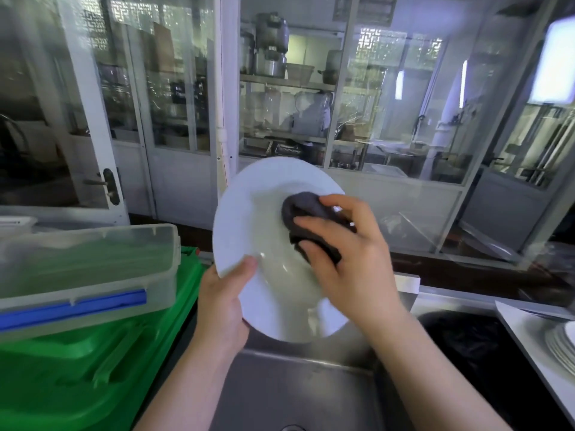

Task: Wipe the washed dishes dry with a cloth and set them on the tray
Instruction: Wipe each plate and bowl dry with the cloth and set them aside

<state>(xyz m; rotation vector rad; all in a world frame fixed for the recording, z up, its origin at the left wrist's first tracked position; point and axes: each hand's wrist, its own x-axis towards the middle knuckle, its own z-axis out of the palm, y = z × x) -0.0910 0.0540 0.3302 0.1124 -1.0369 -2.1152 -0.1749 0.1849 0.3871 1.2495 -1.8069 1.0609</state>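
The right hand [339, 244] clutches a bunched dark grey cloth [308, 222], its fingers curled over the wad and pressing it against the inner face of a white plate [255, 213]. Bunching the cloth gives the palm a firm pad to push with, which probably suits rubbing water off the shallow well of the dish. The left hand [228, 293] grips the plate at its lower left rim, thumb lying over the front edge and the fingers hidden behind; this edge hold leaves nearly the whole face free for the cloth. The plate is tilted up toward the person, so the surface being wiped faces the camera and the pressure of the right hand is met by the left hand's brace from behind.

The plate hangs in the air above a steel sink [295, 384], a sensible place for it, since any drips would fall into the basin rather than onto a work surface. To the left sits a clear plastic box [93, 259] with a blue clip, resting on a green crate [93, 368]. At the far right edge a stack of plates [563, 340] rests on a pale flat surface [525, 331], which may be the tray where dried dishes go, though too little of it shows to be sure. Judging from this, the wiping step is in hand and this plate has not yet been set down.
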